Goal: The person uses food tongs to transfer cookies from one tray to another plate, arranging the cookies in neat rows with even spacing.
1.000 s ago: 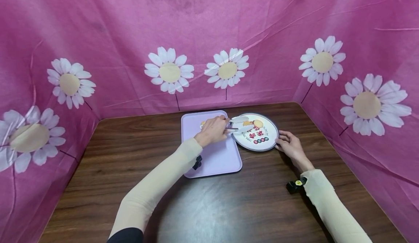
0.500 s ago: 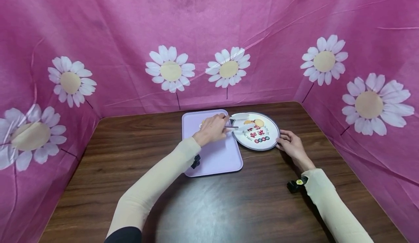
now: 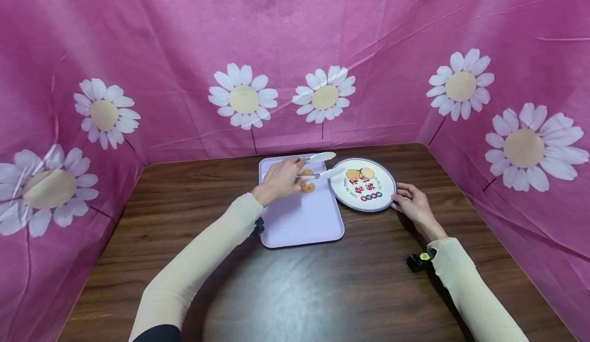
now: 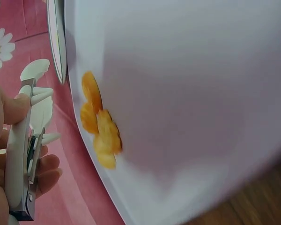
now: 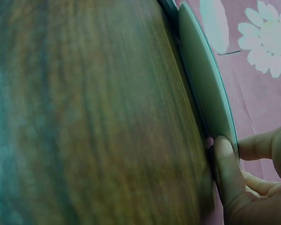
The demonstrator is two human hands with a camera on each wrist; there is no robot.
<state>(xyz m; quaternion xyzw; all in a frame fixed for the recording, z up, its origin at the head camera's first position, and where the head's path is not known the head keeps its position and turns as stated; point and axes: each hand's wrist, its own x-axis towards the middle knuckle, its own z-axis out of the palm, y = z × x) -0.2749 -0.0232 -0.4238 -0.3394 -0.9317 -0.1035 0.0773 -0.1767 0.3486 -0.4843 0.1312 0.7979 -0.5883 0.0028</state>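
Note:
My left hand (image 3: 279,179) grips a pair of tongs (image 4: 19,154) with white paddle-like tips. The two tips stand spread apart with nothing between them, above the right part of the lilac tray (image 3: 304,221). Several golden cookies (image 4: 107,131) lie together near the tray's edge; in the head view, the hand and tongs partly cover them. On the white round plate (image 3: 385,179) two more round cookies (image 3: 360,174) sit side by side above red printed characters. The right hand (image 3: 413,206) holds the plate's right rim, thumb and fingers at the edge.
The plate stands close against the tray's right side on a dark wood table (image 3: 369,275). A pink cloth (image 3: 286,35) with daisy prints hangs behind the table and along both sides.
My left hand and the tongs have moved left, from over the plate to over the tray. The tips no longer flank the plate's cookies. The right hand stays at the rim.

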